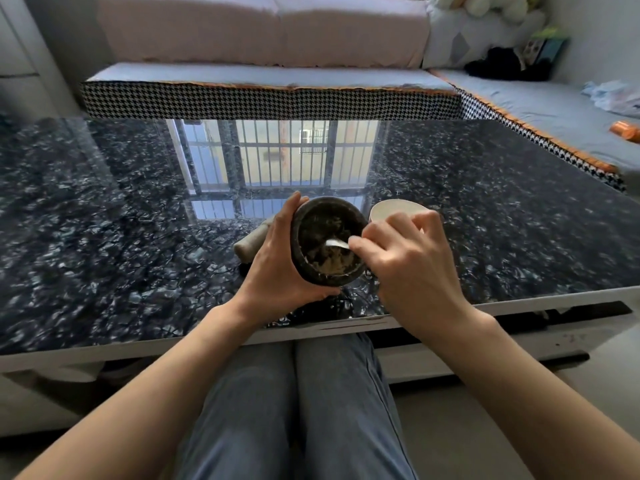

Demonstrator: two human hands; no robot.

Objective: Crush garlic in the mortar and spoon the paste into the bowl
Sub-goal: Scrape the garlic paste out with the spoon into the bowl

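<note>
Above dark table [138, 209], left hand [277, 268] tilts mortar [327, 239]; right hand [412, 261] spoons.

We see our left hand [277, 268] and right hand [412, 268] bare, with no rings on the fingers and no watch or band at the wrists behind them. Our forearms carry no sleeves. Below them, our legs wear blue-grey jeans [298, 410] with a seam down each leg.

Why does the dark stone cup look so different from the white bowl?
The dark speckled stone mortar is tilted towards the camera, gripped by the left hand; the plain white bowl stands upright on the table, unheld. The mortar holds garlic paste; the bowl's inside is mostly hidden behind the right hand. Both are round and open-topped.
</note>
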